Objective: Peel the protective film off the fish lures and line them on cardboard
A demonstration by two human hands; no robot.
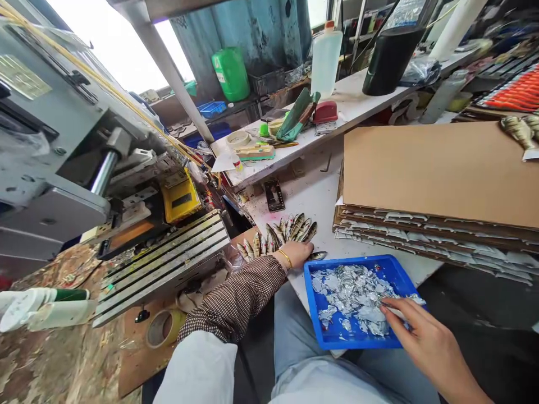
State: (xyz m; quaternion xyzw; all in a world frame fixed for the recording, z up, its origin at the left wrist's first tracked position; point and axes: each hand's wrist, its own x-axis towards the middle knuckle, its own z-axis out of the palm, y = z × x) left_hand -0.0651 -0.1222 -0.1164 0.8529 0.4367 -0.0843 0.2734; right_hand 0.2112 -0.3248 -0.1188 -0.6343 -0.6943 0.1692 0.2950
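Note:
My left hand point(300, 252) rests on the white table beside a fanned row of small striped fish lures point(278, 231), fingers curled around one lure point(318, 256) at the table edge. My right hand point(415, 325) reaches into a blue tray point(314, 306) on my lap, fingers spread over a heap of silver foil scraps point(353, 294). The right hand lies flat on the scraps and holds nothing I can make out.
A stack of cardboard sheets point(438, 174) layered with white parts fills the right of the table. A grey press machine point(84, 168) with a slotted bed point(164, 264) stands left. Tape roll point(162, 328), a white bottle point(326, 56), a green jug point(231, 73) and tools sit around.

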